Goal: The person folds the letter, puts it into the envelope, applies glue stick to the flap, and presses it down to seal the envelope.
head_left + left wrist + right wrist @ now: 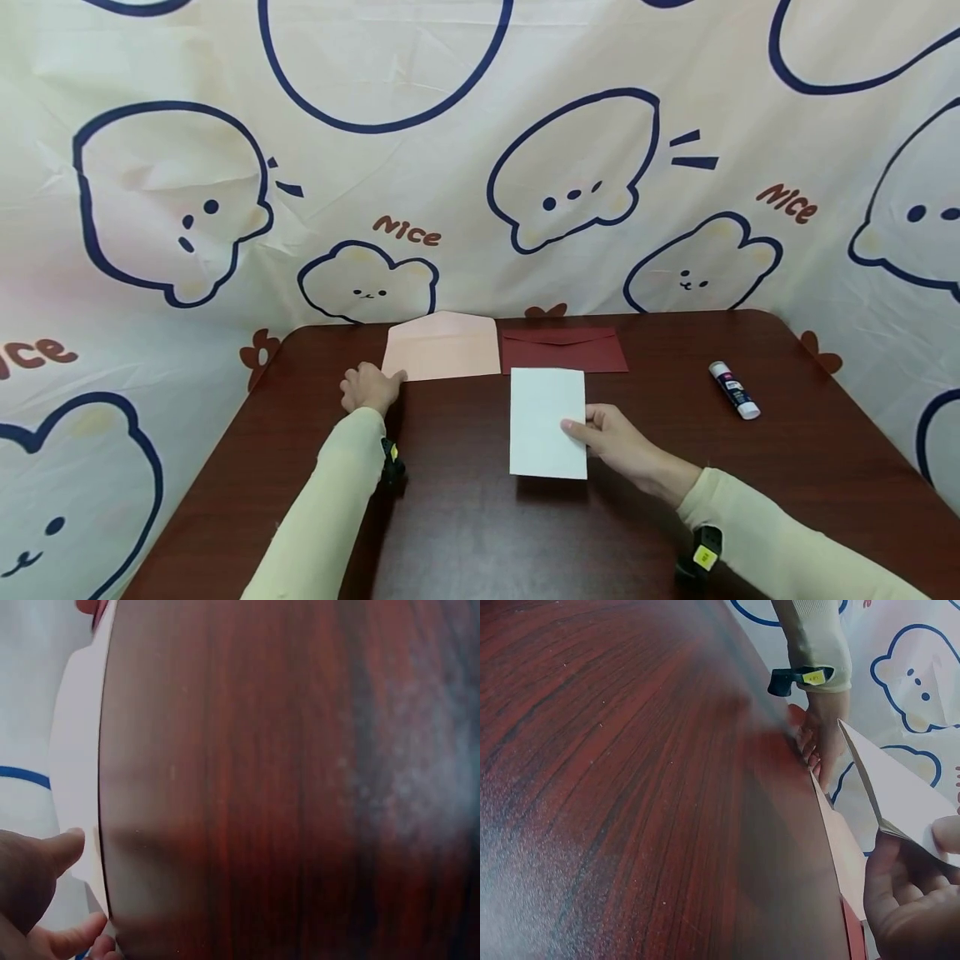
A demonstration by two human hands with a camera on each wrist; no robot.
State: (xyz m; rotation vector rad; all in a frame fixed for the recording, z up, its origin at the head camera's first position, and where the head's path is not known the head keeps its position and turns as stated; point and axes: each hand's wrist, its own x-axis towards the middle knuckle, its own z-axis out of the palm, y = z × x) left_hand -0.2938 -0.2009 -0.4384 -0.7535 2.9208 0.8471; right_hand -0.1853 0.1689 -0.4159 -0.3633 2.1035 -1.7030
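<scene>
My right hand point(618, 442) pinches a folded white card point(546, 423) by its right edge, thumb in front, above the table. Layered edges of the card point(904, 791) show in the right wrist view. My left hand point(370, 388) is at the left end of a pale pink envelope point(442, 350), which lies at the back of the table with its flap up. The left thumb point(66, 850) reaches over the envelope's near left corner, and the other fingers are loosely bent beside it. Right of it lies a dark red envelope point(566, 350) with its flap down.
A glue stick point(734, 390) lies on the right side of the dark brown table point(457, 517). A white cloth point(450, 183) with blue-outlined cartoon bears hangs behind the table and at its sides.
</scene>
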